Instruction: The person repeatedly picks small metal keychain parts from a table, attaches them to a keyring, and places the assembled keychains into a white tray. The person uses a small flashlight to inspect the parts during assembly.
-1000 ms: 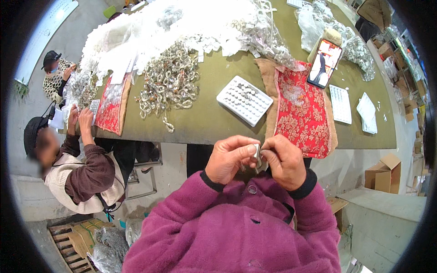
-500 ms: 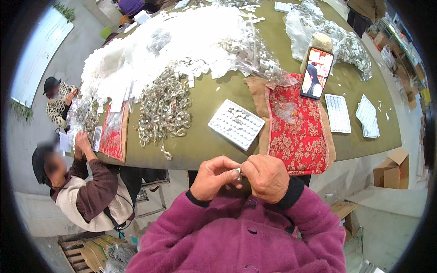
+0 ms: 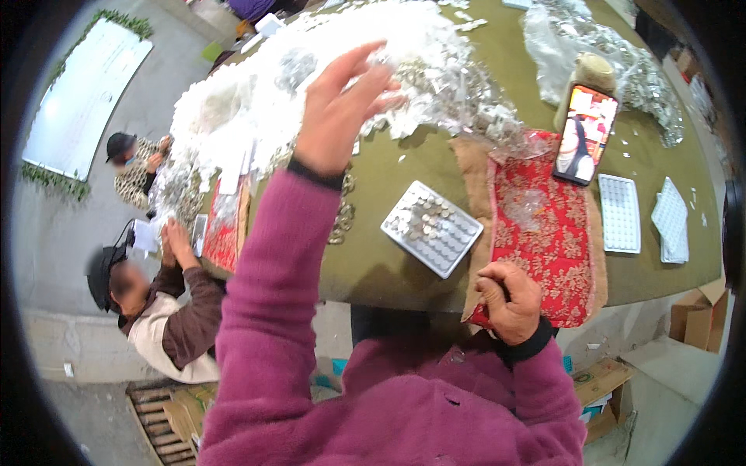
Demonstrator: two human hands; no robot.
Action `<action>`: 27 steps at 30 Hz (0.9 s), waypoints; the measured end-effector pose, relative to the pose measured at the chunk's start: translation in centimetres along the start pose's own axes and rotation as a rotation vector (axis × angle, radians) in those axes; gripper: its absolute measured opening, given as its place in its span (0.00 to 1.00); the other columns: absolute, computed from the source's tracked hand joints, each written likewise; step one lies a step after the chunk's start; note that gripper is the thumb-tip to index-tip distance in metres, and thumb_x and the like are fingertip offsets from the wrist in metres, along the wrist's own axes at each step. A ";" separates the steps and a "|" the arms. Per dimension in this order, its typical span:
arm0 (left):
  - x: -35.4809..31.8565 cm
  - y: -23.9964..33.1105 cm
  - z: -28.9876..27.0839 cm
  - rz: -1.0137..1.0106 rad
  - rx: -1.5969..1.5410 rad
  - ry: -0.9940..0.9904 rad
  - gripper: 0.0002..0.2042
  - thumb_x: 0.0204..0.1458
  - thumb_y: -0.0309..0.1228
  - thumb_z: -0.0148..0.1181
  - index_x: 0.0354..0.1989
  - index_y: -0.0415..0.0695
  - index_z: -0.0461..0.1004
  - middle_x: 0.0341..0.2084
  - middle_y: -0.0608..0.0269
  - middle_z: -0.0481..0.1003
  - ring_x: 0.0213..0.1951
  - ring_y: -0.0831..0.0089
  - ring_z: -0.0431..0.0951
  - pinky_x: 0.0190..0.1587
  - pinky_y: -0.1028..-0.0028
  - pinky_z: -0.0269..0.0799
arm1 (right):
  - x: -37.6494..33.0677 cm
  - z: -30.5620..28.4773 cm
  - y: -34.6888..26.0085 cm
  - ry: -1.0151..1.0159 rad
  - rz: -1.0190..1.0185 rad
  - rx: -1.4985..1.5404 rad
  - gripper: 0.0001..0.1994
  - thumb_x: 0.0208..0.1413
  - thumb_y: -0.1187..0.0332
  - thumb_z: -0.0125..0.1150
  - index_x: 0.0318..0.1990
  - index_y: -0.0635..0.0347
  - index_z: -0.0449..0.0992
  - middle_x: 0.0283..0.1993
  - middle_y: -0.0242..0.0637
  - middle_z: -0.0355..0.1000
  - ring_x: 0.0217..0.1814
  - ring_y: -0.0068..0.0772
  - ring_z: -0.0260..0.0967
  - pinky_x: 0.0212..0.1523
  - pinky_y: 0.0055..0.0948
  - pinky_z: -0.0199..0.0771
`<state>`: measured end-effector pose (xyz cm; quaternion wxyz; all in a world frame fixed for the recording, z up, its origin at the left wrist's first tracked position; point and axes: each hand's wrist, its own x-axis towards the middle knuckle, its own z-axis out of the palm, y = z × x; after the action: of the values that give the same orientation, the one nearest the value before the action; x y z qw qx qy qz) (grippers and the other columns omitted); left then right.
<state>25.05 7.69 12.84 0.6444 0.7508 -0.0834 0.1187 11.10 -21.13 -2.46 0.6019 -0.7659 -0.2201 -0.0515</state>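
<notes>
My left hand (image 3: 346,109) is stretched far over the table above a big heap of small white pieces (image 3: 256,85), its fingers apart and somewhat blurred. Nothing clear shows between those fingers. My right hand (image 3: 509,301) is curled closed at the near edge of a red floral cloth (image 3: 540,256); what it holds, if anything, is hidden. Between the hands lies a white tray with rows of round hollows (image 3: 435,233), loose little silvery pieces on its far part. My left forearm covers most of a pile of ring-like metallic pieces (image 3: 342,210).
A lit phone (image 3: 585,136) leans on a jar-like prop (image 3: 594,71) at the cloth's far end. Further white trays (image 3: 619,213) lie to the right. A clear bag (image 3: 559,46) with small parts spreads behind. At left, two people work along the green table (image 3: 388,287).
My hands were together at the table's near edge on a small white piece. The left has swung up and forward over the heap; the right has shifted right and lower. The view has tilted.
</notes>
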 end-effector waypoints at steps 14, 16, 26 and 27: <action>-27.1 -7.6 -9.8 -0.355 0.859 0.606 0.16 0.55 0.28 0.75 0.49 0.36 0.79 0.36 0.63 0.78 0.35 0.77 0.78 0.39 0.75 0.77 | -0.7 -0.1 0.3 0.006 -0.045 0.045 0.07 0.59 0.80 0.69 0.43 0.66 0.79 0.35 0.44 0.77 0.34 0.41 0.77 0.35 0.33 0.77; -28.3 -8.3 -9.2 -0.302 0.941 0.473 0.18 0.52 0.26 0.76 0.50 0.35 0.79 0.36 0.62 0.79 0.32 0.78 0.79 0.35 0.75 0.77 | -0.9 0.1 0.3 0.009 -0.043 0.036 0.07 0.59 0.80 0.69 0.43 0.66 0.79 0.35 0.44 0.77 0.34 0.42 0.77 0.35 0.33 0.77; -27.3 -6.2 -6.1 -0.340 -0.325 0.756 0.08 0.61 0.19 0.65 0.46 0.40 0.75 0.34 0.65 0.78 0.29 0.76 0.78 0.32 0.73 0.77 | -1.9 2.7 -4.1 0.049 0.130 0.134 0.08 0.60 0.80 0.67 0.45 0.65 0.79 0.35 0.45 0.77 0.36 0.40 0.79 0.37 0.34 0.78; -27.5 -6.1 -4.7 -0.339 -0.277 0.691 0.09 0.60 0.18 0.65 0.47 0.40 0.74 0.34 0.65 0.78 0.29 0.76 0.78 0.33 0.74 0.77 | -1.8 3.4 -5.0 -0.021 -0.005 0.106 0.08 0.63 0.79 0.66 0.48 0.65 0.79 0.37 0.43 0.78 0.35 0.34 0.79 0.36 0.30 0.77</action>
<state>0.05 12.49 -0.15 0.7401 0.5758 0.2478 0.2437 6.88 -17.52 0.49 0.6393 -0.7328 -0.2308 -0.0333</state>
